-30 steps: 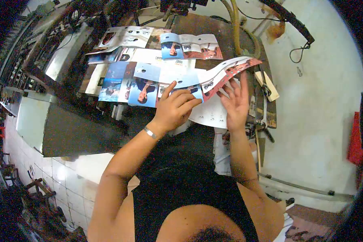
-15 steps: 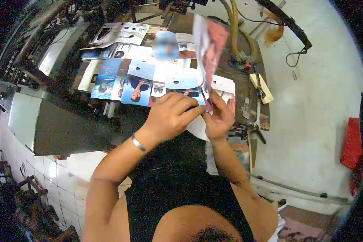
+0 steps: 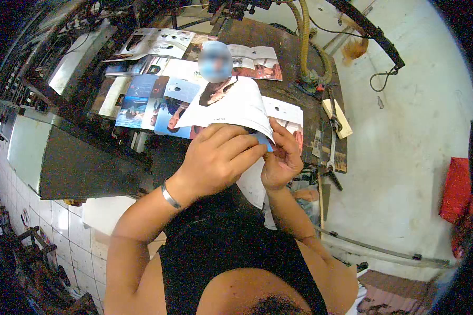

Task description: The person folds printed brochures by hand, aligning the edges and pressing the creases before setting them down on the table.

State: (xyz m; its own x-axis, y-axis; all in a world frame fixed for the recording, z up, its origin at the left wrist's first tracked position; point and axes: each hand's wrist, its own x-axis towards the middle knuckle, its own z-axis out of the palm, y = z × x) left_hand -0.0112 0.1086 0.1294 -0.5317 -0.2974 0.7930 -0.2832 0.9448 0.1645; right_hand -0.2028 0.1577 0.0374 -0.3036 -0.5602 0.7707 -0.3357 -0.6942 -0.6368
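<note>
A printed sheet (image 3: 234, 105), mostly white with a dark picture, curves up in front of my hands over other colour-printed sheets (image 3: 136, 107). My left hand (image 3: 215, 155), below a silver bracelet on the wrist, lies on its lower edge with fingers bent and together; what is under them is hidden. My right hand (image 3: 281, 157) pinches the lower right corner of the sheets between thumb and fingers, where a bit of blue page shows. More printed sheets (image 3: 257, 60) lie behind, and one (image 3: 289, 118) lies to the right of the raised page.
Wrenches (image 3: 332, 131) and a pale block (image 3: 341, 118) lie at the dark table's (image 3: 328, 155) right edge. Yellowish hoses (image 3: 304, 42) come down behind them. A metal machine (image 3: 84, 58) stands at the left, with a grey panel (image 3: 89, 163) below. Red cloth (image 3: 454, 189) hangs far right.
The raised page, upright at the right before, has swung over to the left and now covers part of the printed sheets. Both hands stay near the lower edge.
</note>
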